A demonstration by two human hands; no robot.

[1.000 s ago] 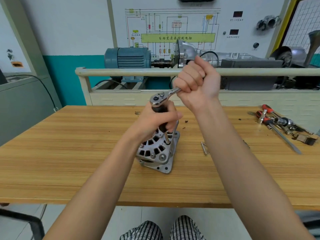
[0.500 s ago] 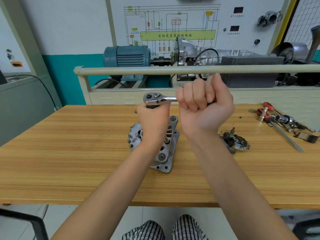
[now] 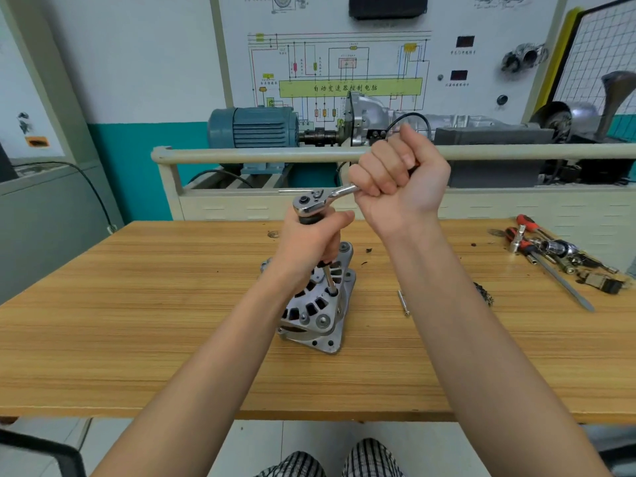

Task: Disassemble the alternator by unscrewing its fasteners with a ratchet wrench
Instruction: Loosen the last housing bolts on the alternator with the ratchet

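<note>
Two hands are on the tool at the centre of the frame. The right hand (image 3: 399, 180) has its fingers curled tight round the handle of the ratchet wrench (image 3: 318, 201), and the left hand (image 3: 309, 246) has its fingers wrapped round the dark upper part of the extension bar (image 3: 329, 282) just under the wrench head, steadying it. The bar runs down to a fastener on the top face of the alternator (image 3: 318, 311), which stands on the wooden table (image 3: 137, 321) just below the middle of the frame.

Half a second ago the handle pointed straight to the right, level in the frame, with the fist turned knuckles-up. Now it angles up and to the right, and the fist sits higher, in front of the pale rail (image 3: 241, 154). A second ago it lay at much this same angle, so the handle has swung out and back: one full stroke of the ratchet. The left hand has stayed on the bar throughout.

That suggests the fastener is being worked loose stroke by stroke, with more strokes likely needed, since the socket is still seated low on the housing. One long bolt (image 3: 403, 302) already lies on the table to the right of the alternator, beside a dark part (image 3: 483, 294) half hidden by the right forearm. Spare tools (image 3: 550, 256) lie at the right edge.
</note>
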